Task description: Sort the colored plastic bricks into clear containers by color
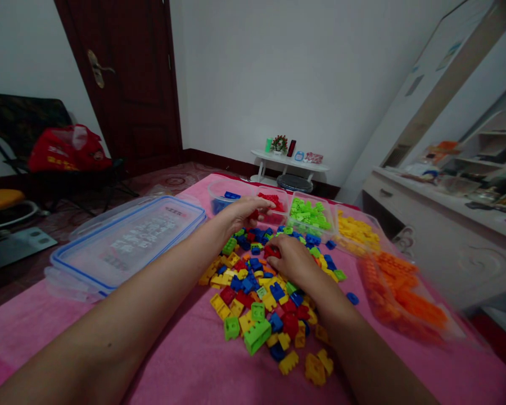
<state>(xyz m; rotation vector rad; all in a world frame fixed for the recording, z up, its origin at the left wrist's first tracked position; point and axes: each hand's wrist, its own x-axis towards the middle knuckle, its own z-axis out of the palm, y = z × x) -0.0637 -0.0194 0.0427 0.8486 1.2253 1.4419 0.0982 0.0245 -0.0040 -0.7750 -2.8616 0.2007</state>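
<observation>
Several mixed toy building bricks (247,284) lie heaped in yellow, blue, green and red. Over the far side of the heap, close to the container of red bricks (271,199), my left hand (242,214) is closed around a red brick (253,215). My right hand (293,256) rests low at the heap's far right part, its fingers curled on another red brick (271,251). Parts of both bricks are hidden by the fingers.
Beyond the heap stand clear containers of blue bricks (220,205), green bricks (310,215) and yellow bricks (357,232). Orange bricks (398,284) fill one at the right. A blue-rimmed clear lid (141,239) lies left on the pink cloth (181,360).
</observation>
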